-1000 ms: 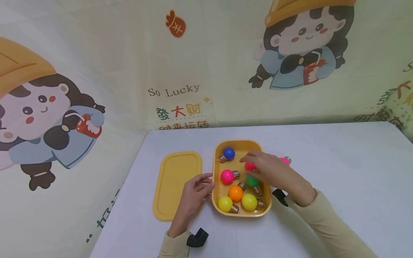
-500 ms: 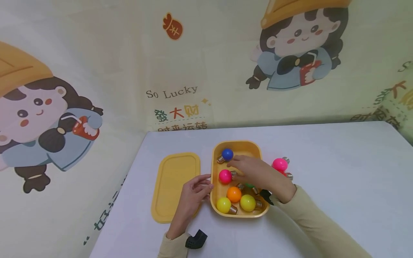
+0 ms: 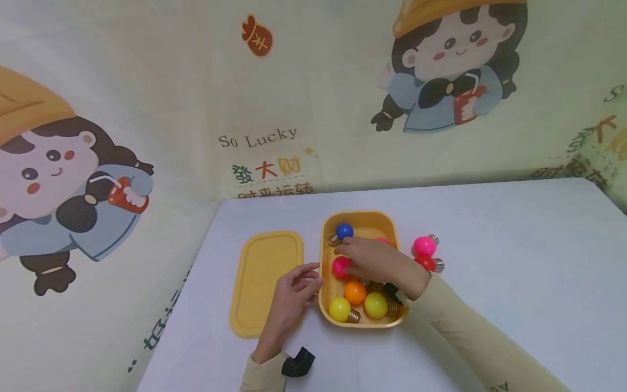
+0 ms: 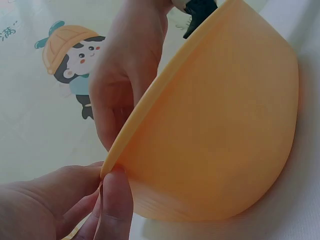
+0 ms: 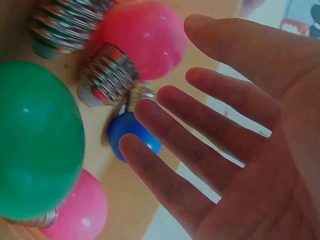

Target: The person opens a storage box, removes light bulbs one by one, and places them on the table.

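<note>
A yellow plastic box (image 3: 370, 224) holds several colored light bulbs. At its left side, my left hand (image 3: 291, 294) holds the rim between thumb and fingers; the left wrist view shows this rim (image 4: 145, 102) close. My right hand (image 3: 377, 261) is over the box, fingers spread and slightly bent around a pink bulb (image 3: 340, 267). In the right wrist view nothing lies in the palm, and the fingertips are near a pink bulb (image 5: 147, 40) and the blue bulb (image 5: 131, 136). The green bulb (image 5: 40, 135), hidden under the hand from the head, shows large there.
An orange bulb (image 3: 355, 293) and two yellow bulbs, one at the corner (image 3: 339, 308), lie in the box's near end. Right of the box lie a pink bulb (image 3: 424, 246) and a red bulb (image 3: 425, 263). A flat yellow lid (image 3: 266, 283) lies on the left.
My right hand has moved left and lower over the box, from the far pink bulb to the left pink one. The left hand stays at the rim.
</note>
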The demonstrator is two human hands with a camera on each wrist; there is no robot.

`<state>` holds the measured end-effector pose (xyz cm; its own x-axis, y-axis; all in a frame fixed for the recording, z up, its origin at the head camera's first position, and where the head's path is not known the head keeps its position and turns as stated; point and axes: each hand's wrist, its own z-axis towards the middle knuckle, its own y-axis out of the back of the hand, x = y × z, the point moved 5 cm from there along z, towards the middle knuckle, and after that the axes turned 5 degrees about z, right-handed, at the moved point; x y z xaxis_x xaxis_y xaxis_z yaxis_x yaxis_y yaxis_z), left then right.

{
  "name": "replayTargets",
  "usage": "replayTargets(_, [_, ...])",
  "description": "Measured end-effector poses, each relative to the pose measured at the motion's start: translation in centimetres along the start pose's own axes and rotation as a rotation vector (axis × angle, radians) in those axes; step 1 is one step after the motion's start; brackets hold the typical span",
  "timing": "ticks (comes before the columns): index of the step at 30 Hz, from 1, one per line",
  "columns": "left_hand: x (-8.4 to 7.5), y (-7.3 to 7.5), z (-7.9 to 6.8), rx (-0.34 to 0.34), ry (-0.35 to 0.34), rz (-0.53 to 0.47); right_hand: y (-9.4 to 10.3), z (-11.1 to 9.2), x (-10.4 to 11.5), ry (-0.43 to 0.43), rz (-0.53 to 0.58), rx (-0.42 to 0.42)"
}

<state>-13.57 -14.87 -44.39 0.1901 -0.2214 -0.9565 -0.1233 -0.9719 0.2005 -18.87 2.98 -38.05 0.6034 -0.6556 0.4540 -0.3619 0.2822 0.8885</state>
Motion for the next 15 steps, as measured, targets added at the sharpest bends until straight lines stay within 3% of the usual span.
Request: replayTargets(15, [-0.2,0.2,0.0,0.001,-0.021,-0.006,-0.4,1.3,0.0,-0.023,-0.009,0.051])
